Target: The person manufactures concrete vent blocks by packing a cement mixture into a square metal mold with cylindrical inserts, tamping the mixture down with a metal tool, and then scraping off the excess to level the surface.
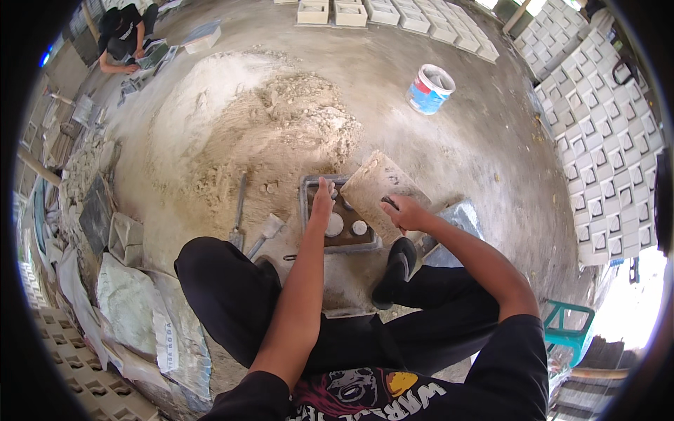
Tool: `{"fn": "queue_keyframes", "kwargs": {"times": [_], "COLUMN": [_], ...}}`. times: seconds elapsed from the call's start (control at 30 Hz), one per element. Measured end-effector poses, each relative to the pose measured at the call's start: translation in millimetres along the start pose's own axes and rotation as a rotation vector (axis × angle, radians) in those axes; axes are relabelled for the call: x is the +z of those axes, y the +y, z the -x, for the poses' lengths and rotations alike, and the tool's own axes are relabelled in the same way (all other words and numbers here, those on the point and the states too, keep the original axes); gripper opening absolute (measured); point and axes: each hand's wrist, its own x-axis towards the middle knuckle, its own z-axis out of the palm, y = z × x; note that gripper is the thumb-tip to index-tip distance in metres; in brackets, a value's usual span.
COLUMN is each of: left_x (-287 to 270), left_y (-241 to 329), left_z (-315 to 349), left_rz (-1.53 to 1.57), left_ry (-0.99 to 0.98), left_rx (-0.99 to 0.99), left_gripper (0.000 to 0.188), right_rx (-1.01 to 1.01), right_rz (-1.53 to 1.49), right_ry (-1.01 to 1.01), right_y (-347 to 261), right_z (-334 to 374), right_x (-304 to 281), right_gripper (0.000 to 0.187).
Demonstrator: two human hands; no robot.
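In front of me on the floor lies a rectangular grey mould frame (304, 210). Round pale discs (334, 224) stand up from the brown material inside it. My left hand (323, 200) is over the mould, its fingers stretched out and seen edge-on, holding nothing that shows. Whether it touches the mould, I cannot tell. My right hand (414, 215) is closed around a short dark handle (389, 203) at a square, dust-covered plate (375, 179). This plate is tilted over the mould's right side and hides part of it.
Beyond the mould spreads a heap of sandy powder (260, 119). A long-handled tool (239, 210) and a scraper-like tool (267, 231) lie at left. A blue-white bucket (430, 90) stands far right, near stacked pale blocks (604, 140). Another person (126, 38) crouches far left.
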Motion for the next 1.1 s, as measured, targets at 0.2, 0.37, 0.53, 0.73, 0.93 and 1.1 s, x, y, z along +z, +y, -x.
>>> {"fn": "queue_keyframes", "kwargs": {"times": [0.2,0.37,0.53,0.73,0.93,1.1], "left_x": [20.8,12.9,7.5,-23.9,-67.0,-68.5], "left_y": [-2.8,3.2,14.9,49.1,88.2,96.3], "left_z": [17.4,22.8,23.4,26.2,43.1,45.4], "left_rz": [0.027,0.006,-0.129,-0.22,-0.112,-0.031], "left_ry": [-0.032,-0.031,-0.011,0.053,0.3,0.294], "left_rx": [-0.117,-0.147,-0.132,-0.021,0.104,0.135], "left_gripper": [0.085,0.087,0.082,0.058,0.04,0.04], "right_rx": [-0.215,-0.106,-0.188,-0.17,-0.101,-0.012], "right_rz": [0.447,0.681,0.795,0.752,-0.097,-0.549], "right_ry": [0.219,0.074,0.094,0.198,0.313,0.331], "right_y": [49.4,24.4,21.3,-12.9,-73.3,-84.0], "right_z": [-7.9,-1.6,-0.4,-16.7,-71.5,-151.8], "right_x": [25.5,28.2,31.2,18.0,18.2,51.6], "right_gripper": [0.045,0.044,0.044,0.045,0.047,0.047]}}
